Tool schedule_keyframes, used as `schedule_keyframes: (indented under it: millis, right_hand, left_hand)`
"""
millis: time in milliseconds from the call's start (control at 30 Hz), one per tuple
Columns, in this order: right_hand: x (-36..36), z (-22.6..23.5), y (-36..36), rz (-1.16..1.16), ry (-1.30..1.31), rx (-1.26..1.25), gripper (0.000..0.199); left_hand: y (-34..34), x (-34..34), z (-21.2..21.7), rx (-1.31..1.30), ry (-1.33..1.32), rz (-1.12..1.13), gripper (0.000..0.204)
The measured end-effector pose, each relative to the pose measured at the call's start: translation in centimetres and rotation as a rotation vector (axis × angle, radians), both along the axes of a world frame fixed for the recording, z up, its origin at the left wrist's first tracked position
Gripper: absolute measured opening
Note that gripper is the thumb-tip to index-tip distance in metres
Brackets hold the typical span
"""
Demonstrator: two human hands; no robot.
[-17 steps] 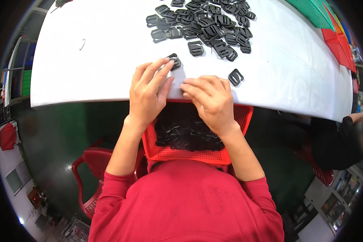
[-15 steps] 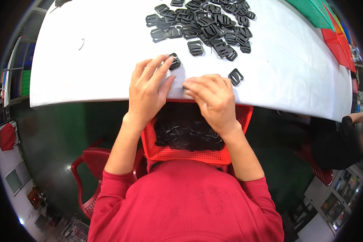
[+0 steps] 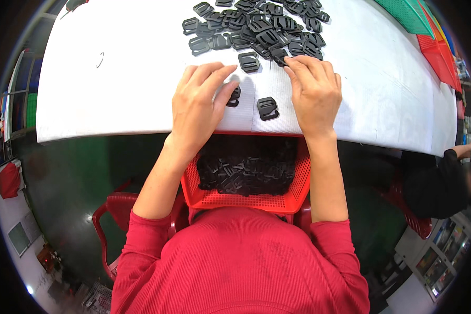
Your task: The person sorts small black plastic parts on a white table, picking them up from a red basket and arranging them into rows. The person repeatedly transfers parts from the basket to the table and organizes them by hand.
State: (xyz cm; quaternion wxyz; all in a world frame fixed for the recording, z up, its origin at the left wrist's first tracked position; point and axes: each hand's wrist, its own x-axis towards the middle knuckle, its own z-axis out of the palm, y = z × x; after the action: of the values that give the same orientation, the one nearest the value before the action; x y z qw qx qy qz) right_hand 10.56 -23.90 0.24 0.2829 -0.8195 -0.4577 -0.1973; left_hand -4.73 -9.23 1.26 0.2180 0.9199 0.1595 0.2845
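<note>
on the white table, head view:
left hand [image 3: 198, 107]: palm down, fingers loosely spread, covering a black buckle [image 3: 234, 97]; nothing clamped.
right hand [image 3: 313, 89]: fingertips on the edge of the buckle pile [image 3: 256, 23]; closure cannot be told.
loose buckle [image 3: 267, 108]: between both hands.
red basket [image 3: 246, 196]: below table edge, part-filled.
technique: draw one piece clear of the pile before pinching.
</note>
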Motion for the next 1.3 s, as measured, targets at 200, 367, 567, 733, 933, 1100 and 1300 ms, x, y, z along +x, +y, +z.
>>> schedule_keyframes:
  millis: [200,367,567,733,933,1100,1300]
  right_hand:
    - [-1.3,1.8,-1.1,0.140,0.600,-0.022,0.019]
    - [0.3,0.1,1.2,0.041,0.016,-0.007,0.025]
    - [-0.1,0.5,1.3,0.027,0.115,-0.032,0.021]
    - [0.8,0.8,0.0,0.004,0.154,0.035,0.017]
    - [0.7,1.3,-3.3,0.010,0.277,-0.040,0.017]
    - [-0.2,1.4,-4.9,-0.061,0.429,0.025,0.023]
    - [-2.7,1.3,-5.0,0.006,0.212,-0.070,0.025]
  left_hand:
    - [0.7,3.0,-1.0,0.207,0.023,-0.082,0.030]
    - [0.9,3.6,-1.2,0.154,-0.049,-0.082,0.020]
    - [0.8,1.6,0.1,-0.352,0.086,0.048,0.015]
    - [1.7,1.1,-1.0,-0.295,-0.085,0.084,0.022]
    - [2.3,0.4,-1.7,-0.415,-0.162,0.083,0.021]
    - [2.3,0.4,-1.7,-0.381,-0.182,0.024,0.021]
    - [1.9,0.3,-1.4,-0.365,-0.139,-0.005,0.020]
